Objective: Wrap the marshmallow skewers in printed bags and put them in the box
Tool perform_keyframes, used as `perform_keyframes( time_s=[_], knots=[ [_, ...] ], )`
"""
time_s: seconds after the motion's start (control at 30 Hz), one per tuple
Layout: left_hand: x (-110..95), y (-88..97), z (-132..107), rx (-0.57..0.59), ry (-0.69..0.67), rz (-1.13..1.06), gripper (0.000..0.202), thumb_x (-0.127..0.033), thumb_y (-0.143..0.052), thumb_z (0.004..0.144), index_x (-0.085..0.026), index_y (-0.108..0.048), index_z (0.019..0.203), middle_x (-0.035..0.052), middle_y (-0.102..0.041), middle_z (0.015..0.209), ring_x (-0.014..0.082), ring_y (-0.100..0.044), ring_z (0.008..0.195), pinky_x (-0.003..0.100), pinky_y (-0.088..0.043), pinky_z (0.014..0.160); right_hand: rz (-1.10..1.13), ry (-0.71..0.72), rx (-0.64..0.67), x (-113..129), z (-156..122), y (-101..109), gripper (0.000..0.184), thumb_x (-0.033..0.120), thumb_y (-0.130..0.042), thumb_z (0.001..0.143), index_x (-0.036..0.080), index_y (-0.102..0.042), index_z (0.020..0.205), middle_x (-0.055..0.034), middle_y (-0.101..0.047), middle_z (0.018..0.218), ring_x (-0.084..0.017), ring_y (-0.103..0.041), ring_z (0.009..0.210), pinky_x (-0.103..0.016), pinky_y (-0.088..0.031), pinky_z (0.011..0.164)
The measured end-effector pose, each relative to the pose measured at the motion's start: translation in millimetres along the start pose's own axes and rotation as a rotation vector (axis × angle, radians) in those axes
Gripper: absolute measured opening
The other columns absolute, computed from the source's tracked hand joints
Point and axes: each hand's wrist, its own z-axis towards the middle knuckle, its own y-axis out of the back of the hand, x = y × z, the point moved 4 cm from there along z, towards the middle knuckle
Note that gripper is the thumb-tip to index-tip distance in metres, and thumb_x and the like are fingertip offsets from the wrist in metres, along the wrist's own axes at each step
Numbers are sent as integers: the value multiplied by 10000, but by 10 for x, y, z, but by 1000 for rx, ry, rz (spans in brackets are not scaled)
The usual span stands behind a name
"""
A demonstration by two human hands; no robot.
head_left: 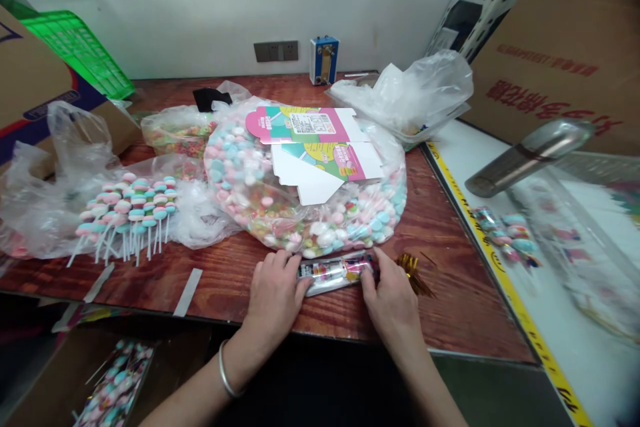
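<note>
Both hands are at the near edge of the red-brown table (460, 307), around the middle, with a shiny silver packet (334, 272) lying between them. The left hand (275, 288) is closed on the packet's left end, thumb on the near side and fingers on the far side; a silver bangle (225, 370) circles that wrist. The right hand (393, 293) is closed on the right end, its thumb pressed on the printed face. Just right of this hand is a bunch of gold ties (414, 272).

Right beyond the packet sits a big round clear bag (375, 217) of pastel candy, with a flattened, colourful carton (320, 147) on top. To the left, candy sticks (130, 207) lie in rows on crumpled plastic, and a tape strip (189, 292) is stuck near the table's edge. More sticks fill a cardboard box (37, 380) below, at the near left.

At the far side, a small blue box (324, 61) stands by the wall. On the white surface to the right are a steel flask (525, 159) and a small cluster of what look like wrapped candies (513, 237), though they are blurred.
</note>
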Motion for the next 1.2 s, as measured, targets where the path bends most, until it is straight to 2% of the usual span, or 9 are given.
perform_keyframes(
  time_s=[0.13, 0.27, 0.37, 0.57, 0.73, 0.83, 0.97, 1.07, 1.2],
  knots=[
    [-296, 26, -9, -94, -145, 9, 211, -290, -548, 888, -199, -620, 1064, 92, -613, 1059, 267, -539, 971, 440, -437, 821, -86, 54, -9, 79, 39, 34, 314, 312, -457, 910, 164, -573, 1162, -108, -638, 1022, -254, -565, 922, -364, -434, 813],
    [-574, -194, 104, -27, -439, -165, 218, -215, -509, 907, -182, -575, 1112, 91, -596, 1187, 233, -502, 1124, 403, -417, 944, -154, 94, 94, 105, 88, -48, 303, 253, -481, 910, 165, -568, 1186, -109, -618, 1034, -243, -543, 931, -343, -415, 801],
    [-654, -361, 191, 27, -551, -152, 174, -254, -528, 905, -168, -571, 1050, 92, -613, 1159, 234, -487, 1157, 395, -415, 945, -164, 106, 161, 73, 116, -112, 290, 211, -476, 914, 155, -572, 1182, -108, -620, 1019, -241, -534, 930, -340, -411, 799],
    [-606, -341, 200, 78, -547, 25, 262, -404, -615, 842, -179, -574, 971, 75, -626, 968, 257, -512, 999, 425, -410, 852, -181, 122, 171, 73, 114, -123, 284, 198, -448, 927, 142, -564, 1180, -114, -617, 1018, -241, -522, 917, -341, -404, 779],
    [-389, -245, 99, 101, -614, 41, 250, -409, -634, 826, -191, -593, 942, 65, -650, 937, 251, -521, 985, 456, -372, 938, -209, 117, 146, 88, 103, -129, 276, 175, -423, 927, 164, -573, 1159, -110, -622, 1023, -235, -523, 899, -334, -390, 736],
    [-251, -239, 16, 65, -608, 27, 260, -366, -613, 849, -202, -593, 1050, 75, -665, 1061, 263, -510, 1112, 491, -308, 1041, -203, 117, 123, 61, 105, -153, 278, 176, -425, 927, 159, -580, 1158, -113, -628, 1033, -236, -528, 897, -337, -389, 741],
    [-251, -278, -75, 31, -593, -2, 367, -327, -591, 866, -202, -548, 1208, 90, -615, 1258, 288, -434, 1281, 516, -246, 1112, -172, 127, 84, 72, 68, -129, 309, 185, -415, 936, 132, -556, 1206, -125, -632, 1065, -238, -541, 940, -342, -395, 790],
    [-326, -310, -91, 25, -569, -28, 373, -308, -555, 885, -191, -538, 1239, 99, -587, 1306, 305, -405, 1323, 520, -276, 1112, -192, 88, -24, 140, -1, -13, 317, 251, -433, 948, 125, -552, 1213, -145, -604, 1162, -255, -530, 1013, -354, -382, 799],
    [-417, -318, -64, 9, -559, -87, 392, -265, -529, 897, -157, -512, 1273, 129, -576, 1310, 289, -435, 1303, 488, -354, 1081, -311, 57, -74, 230, -81, 68, 250, 336, -510, 924, 142, -637, 1017, -136, -646, 1020, -276, -529, 925, -382, -340, 748]
  ],
)
